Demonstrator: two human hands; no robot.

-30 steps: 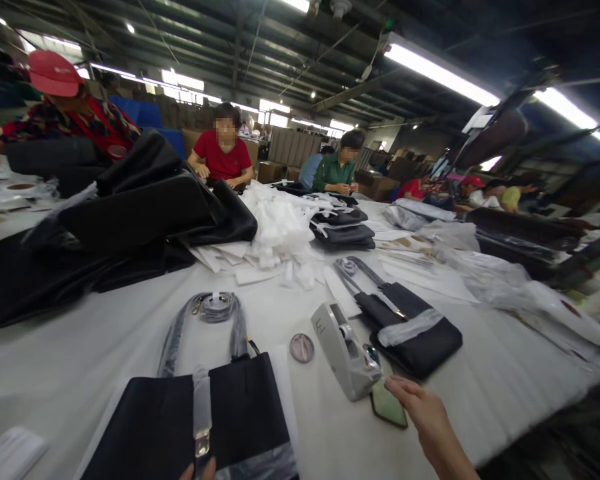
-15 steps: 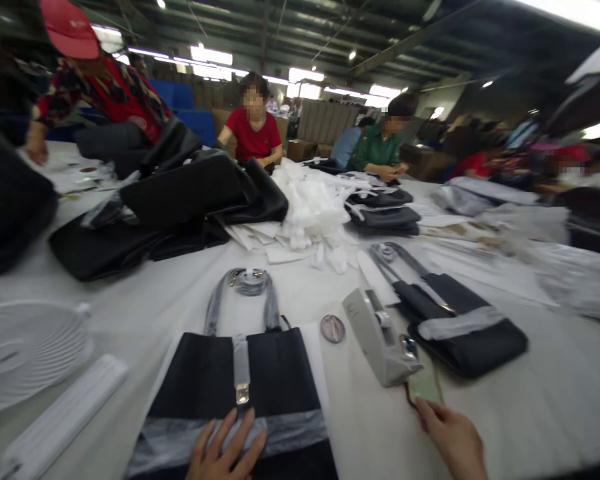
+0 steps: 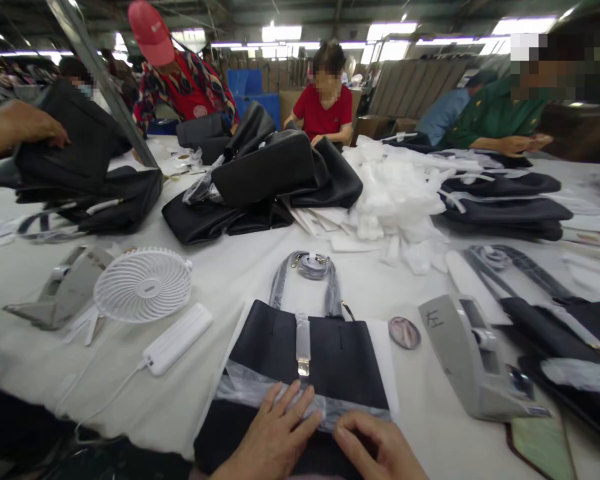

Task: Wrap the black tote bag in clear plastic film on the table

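A black handbag [image 3: 325, 347] lies flat on the white table in front of me, its wrapped straps [image 3: 307, 280] pointing away and a clear plastic band [image 3: 260, 390] across its lower part. My left hand [image 3: 273, 437] rests flat on that plastic band with fingers spread. My right hand [image 3: 380, 450] lies beside it on the bag's near edge, fingers curled down onto the band. Neither hand grips anything that I can see.
A grey tape dispenser [image 3: 473, 360] and a small round lid [image 3: 404, 332] sit right of the bag; another black bag [image 3: 565, 327] lies further right. A white fan [image 3: 143, 285] and power bank [image 3: 177, 339] are at left. Black bags [image 3: 265, 180], white paper [image 3: 395, 193] and several workers lie beyond.
My view has swung left and down. My right hand left the green item by the tape dispenser and came onto the bag beside my left hand.
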